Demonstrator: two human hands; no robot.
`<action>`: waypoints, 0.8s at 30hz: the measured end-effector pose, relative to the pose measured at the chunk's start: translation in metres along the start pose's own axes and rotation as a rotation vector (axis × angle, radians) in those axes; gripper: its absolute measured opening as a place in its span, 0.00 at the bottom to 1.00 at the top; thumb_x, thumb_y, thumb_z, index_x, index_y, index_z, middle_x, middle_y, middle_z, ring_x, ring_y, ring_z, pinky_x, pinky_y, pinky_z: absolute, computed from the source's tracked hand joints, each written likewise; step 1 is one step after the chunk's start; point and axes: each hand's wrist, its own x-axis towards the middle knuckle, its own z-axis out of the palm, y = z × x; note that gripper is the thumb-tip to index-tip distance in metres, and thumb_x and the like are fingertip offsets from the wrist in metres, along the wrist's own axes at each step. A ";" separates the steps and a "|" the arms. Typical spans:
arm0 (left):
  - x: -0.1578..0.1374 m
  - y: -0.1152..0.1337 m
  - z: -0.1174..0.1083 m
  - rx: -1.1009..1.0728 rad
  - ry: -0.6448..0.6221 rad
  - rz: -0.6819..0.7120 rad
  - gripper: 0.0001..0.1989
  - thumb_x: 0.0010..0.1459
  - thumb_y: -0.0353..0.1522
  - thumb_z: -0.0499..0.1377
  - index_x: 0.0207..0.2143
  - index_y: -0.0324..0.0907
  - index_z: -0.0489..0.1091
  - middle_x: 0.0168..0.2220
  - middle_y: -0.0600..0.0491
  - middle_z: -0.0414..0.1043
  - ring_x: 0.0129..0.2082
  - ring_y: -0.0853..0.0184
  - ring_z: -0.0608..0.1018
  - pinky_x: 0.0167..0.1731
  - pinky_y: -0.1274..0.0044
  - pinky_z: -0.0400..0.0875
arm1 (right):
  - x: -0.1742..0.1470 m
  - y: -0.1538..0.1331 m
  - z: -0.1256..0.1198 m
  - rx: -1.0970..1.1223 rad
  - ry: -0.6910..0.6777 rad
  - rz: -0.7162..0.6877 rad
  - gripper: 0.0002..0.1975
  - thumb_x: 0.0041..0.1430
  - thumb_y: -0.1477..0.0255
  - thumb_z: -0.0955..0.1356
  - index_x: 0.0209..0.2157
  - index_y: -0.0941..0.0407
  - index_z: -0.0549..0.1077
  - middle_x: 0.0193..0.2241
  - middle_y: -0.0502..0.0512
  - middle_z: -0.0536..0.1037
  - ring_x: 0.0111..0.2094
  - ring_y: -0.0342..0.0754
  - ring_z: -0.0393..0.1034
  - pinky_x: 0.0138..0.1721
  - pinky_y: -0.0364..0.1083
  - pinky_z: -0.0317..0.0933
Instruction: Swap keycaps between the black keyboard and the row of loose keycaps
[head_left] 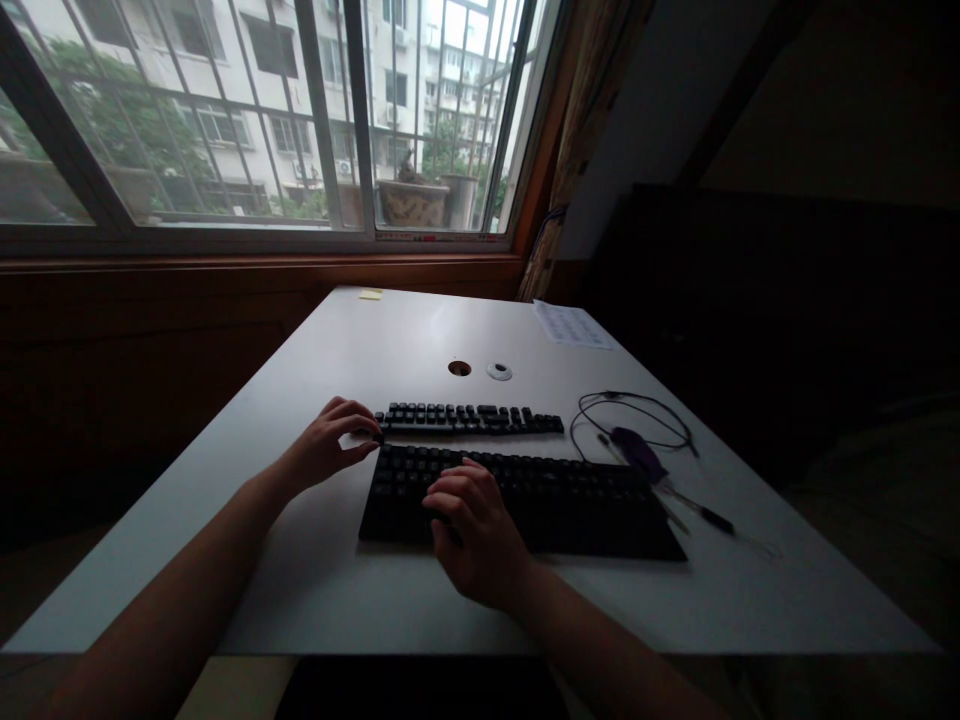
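A black keyboard [592, 515] lies near the front of the white desk, its rows dark and hard to make out. Behind it stand loose black keycaps [472, 418] in rows. My left hand [330, 445] is at the left end of these rows, thumb and forefinger pinched on a small black keycap [379, 438]. Over the left-middle part of the keyboard is my right hand [476, 530], its fingers curled together. Something dark shows at its fingertips, but I cannot make out what it is.
To the keyboard's right lie a coiled black cable [679, 425], a dark purple item [637, 452] and a thin tool with a black handle [716, 520]. Farther back are a cable hole [460, 369], its round cover [499, 371], a printed sheet [574, 325] and a yellow note [370, 295].
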 end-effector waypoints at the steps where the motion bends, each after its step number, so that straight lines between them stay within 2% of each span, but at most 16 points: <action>1: 0.002 0.006 0.001 -0.019 -0.014 0.001 0.05 0.63 0.33 0.64 0.42 0.45 0.76 0.42 0.50 0.77 0.45 0.63 0.74 0.46 0.70 0.71 | 0.001 0.003 -0.003 0.007 0.063 0.036 0.18 0.60 0.79 0.66 0.51 0.50 0.67 0.46 0.55 0.75 0.53 0.54 0.66 0.61 0.61 0.58; 3: 0.006 0.019 0.004 -0.065 -0.052 0.020 0.04 0.63 0.33 0.64 0.41 0.44 0.76 0.42 0.50 0.77 0.46 0.62 0.74 0.48 0.69 0.70 | 0.002 0.010 -0.008 0.008 0.159 0.121 0.16 0.62 0.80 0.65 0.50 0.50 0.67 0.45 0.56 0.73 0.50 0.54 0.66 0.54 0.59 0.62; 5: 0.010 0.032 0.009 -0.103 -0.090 0.048 0.04 0.62 0.33 0.65 0.40 0.44 0.76 0.42 0.50 0.76 0.46 0.62 0.73 0.48 0.69 0.69 | 0.003 0.017 -0.010 -0.005 0.218 0.186 0.15 0.63 0.80 0.64 0.48 0.50 0.67 0.44 0.55 0.72 0.47 0.54 0.65 0.51 0.57 0.63; 10: 0.011 0.055 0.023 -0.106 -0.168 0.094 0.06 0.58 0.31 0.68 0.39 0.45 0.75 0.44 0.49 0.75 0.48 0.59 0.70 0.51 0.65 0.68 | 0.002 0.021 -0.011 -0.015 0.238 0.211 0.13 0.64 0.80 0.64 0.47 0.51 0.68 0.42 0.55 0.72 0.47 0.54 0.65 0.50 0.56 0.62; 16: 0.009 0.060 0.029 -0.079 -0.241 0.096 0.07 0.56 0.30 0.68 0.37 0.45 0.76 0.46 0.49 0.74 0.50 0.56 0.67 0.50 0.65 0.69 | 0.004 0.017 -0.013 -0.012 0.232 0.192 0.13 0.64 0.81 0.64 0.46 0.51 0.68 0.42 0.54 0.72 0.46 0.53 0.65 0.49 0.55 0.62; 24: 0.013 0.065 0.023 -0.083 -0.292 0.055 0.07 0.55 0.28 0.68 0.37 0.44 0.75 0.45 0.49 0.72 0.50 0.56 0.67 0.48 0.66 0.71 | 0.005 0.016 -0.013 0.024 0.223 0.185 0.13 0.63 0.81 0.64 0.46 0.51 0.70 0.42 0.55 0.72 0.46 0.53 0.65 0.49 0.55 0.62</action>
